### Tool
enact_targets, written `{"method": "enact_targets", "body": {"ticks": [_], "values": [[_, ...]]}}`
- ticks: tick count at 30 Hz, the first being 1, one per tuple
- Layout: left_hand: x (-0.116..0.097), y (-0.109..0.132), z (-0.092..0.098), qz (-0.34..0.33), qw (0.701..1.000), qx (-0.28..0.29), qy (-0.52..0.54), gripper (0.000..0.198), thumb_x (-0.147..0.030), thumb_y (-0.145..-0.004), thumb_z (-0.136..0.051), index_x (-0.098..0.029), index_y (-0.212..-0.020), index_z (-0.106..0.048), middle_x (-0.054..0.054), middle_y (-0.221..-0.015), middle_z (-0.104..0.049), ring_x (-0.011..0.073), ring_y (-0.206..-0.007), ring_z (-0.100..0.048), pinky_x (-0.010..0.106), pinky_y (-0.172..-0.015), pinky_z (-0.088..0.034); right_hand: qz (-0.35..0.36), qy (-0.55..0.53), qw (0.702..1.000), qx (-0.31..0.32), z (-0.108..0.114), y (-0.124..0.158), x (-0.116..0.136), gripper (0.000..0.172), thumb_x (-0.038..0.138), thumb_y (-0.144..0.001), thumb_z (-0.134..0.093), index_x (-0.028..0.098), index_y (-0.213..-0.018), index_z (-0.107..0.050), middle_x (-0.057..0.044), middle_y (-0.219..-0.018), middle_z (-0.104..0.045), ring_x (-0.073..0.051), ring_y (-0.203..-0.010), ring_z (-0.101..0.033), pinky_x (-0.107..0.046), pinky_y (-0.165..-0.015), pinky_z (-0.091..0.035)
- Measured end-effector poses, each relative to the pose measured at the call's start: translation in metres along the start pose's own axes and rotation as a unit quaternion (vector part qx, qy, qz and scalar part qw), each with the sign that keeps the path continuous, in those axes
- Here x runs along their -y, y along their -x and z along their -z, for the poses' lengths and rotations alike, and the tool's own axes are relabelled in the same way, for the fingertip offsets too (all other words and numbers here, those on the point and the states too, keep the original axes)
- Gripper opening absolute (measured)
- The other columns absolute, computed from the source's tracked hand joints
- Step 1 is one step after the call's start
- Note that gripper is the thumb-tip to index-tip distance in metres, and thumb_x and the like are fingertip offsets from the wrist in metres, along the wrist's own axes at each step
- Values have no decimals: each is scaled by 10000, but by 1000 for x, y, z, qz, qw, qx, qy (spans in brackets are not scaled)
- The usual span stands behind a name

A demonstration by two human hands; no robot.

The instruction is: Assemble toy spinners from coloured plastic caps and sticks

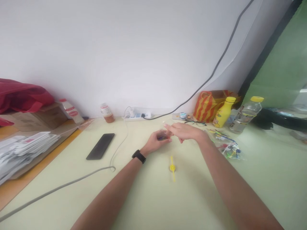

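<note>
My left hand [155, 142], with a black watch on its wrist, is closed round a small dark blue object [162, 138] too small to name. My right hand [184, 131] meets it from the right, fingers stretched leftward and pinching a tiny white piece [164, 122] at their tips. Both hands hover just above the pale table [148, 198], near its far side. A yellow plastic piece with a thin stick [172, 167] lies on the table just in front of the hands. A clear bag of small coloured parts [227, 147] lies to the right of my right wrist.
A black phone [100, 146] and a grey cable [72, 182] lie at the left. A power strip [137, 115], a small bottle [106, 113], glasses [194, 122], a striped bag [208, 105], a yellow bottle [224, 112] and a clear bottle [245, 115] line the wall. Packets [21, 150] and a box are stacked far left.
</note>
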State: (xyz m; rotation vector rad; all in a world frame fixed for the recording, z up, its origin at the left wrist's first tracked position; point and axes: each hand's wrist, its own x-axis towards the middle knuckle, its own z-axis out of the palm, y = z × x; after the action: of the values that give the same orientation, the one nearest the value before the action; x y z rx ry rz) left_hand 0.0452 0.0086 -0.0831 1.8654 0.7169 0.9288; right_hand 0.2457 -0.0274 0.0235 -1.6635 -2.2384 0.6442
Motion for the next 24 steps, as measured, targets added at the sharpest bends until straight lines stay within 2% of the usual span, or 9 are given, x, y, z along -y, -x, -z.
{"method": "enact_targets", "body": {"ticks": [3, 4, 7, 9, 11, 14, 16, 20, 24], "values": [[-3, -1, 0, 7, 1000, 4, 2, 410, -525, -928, -678, -160, -1094, -764, 86, -1008, -765, 220, -884, -695, 323, -787, -542, 21, -32, 998, 41, 2, -1, 5, 623, 701, -995, -356, 202, -845, -697, -35, -665, -674, -184, -588, -627, -300, -653, -462], [-2, -2, 0, 14, 1000, -8, 8, 436, -546, -933, -662, -154, -1091, -769, 85, -985, -767, 211, -856, -692, 315, -769, -540, 48, -38, 998, 16, 4, -2, 7, 585, 685, -990, -394, 201, -858, -694, -35, -711, -689, -175, -601, -623, -293, -644, -450], [2, -7, 4, 41, 994, -95, 44, 492, -597, -906, -675, -142, -1064, -777, 89, -942, -769, 198, -815, -689, 297, -734, -536, 112, -55, 978, -166, 10, -6, 5, 369, 549, -953, -552, 212, -1037, -675, -36, -987, -726, -137, -654, -606, -266, -653, -436], [4, -11, 9, 55, 981, -168, 86, 523, -626, -878, -692, -138, -1046, -774, 98, -942, -769, 197, -804, -690, 288, -695, -533, 90, -52, 961, -256, 9, -11, -2, 343, 509, -917, -612, 210, -1080, -652, -47, -1068, -717, -136, -690, -608, -263, -666, -440], [5, -14, 14, 59, 966, -214, 133, 542, -640, -859, -705, -134, -1045, -768, 112, -961, -769, 200, -812, -697, 281, -667, -529, 54, -41, 973, -219, 3, -17, -13, 345, 531, -882, -656, 200, -979, -669, -56, -1008, -726, -157, -721, -627, -267, -657, -444], [6, -16, 18, 58, 954, -241, 169, 538, -631, -841, -730, -132, -1038, -772, 120, -959, -770, 203, -820, -705, 273, -652, -523, 53, -86, 995, -26, -15, -29, -27, 355, 545, -888, -657, 192, -874, -691, -62, -915, -743, -161, -669, -647, -266, -608, -459], [6, -16, 18, 57, 952, -245, 174, 530, -621, -830, -745, -127, -1020, -779, 120, -942, -768, 196, -803, -701, 267, -640, -516, 70, -142, 987, 35, -27, -37, -33, 325, 505, -912, -638, 186, -872, -690, -58, -871, -745, -146, -624, -636, -259, -585, -469], [8, -18, 18, 59, 938, -255, 228, 532, -619, -809, -766, -130, -1018, -774, 109, -913, -756, 180, -764, -695, 262, -622, -513, 101, -201, 974, 28, -38, -45, -44, 248, 416, -925, -620, 182, -861, -671, -40, -773, -724, -138, -636, -626, -238, -579, -469], [7, -19, 22, 53, 916, -304, 258, 515, -609, -796, -783, -146, -1022, -766, 79, -880, -743, 155, -731, -688, 242, -608, -508, 96, -172, 980, 41, -37, -43, -56, 224, 365, -916, -618, 177, -802, -662, -42, -743, -718, -149, -644, -633, -243, -576, -462]]}}
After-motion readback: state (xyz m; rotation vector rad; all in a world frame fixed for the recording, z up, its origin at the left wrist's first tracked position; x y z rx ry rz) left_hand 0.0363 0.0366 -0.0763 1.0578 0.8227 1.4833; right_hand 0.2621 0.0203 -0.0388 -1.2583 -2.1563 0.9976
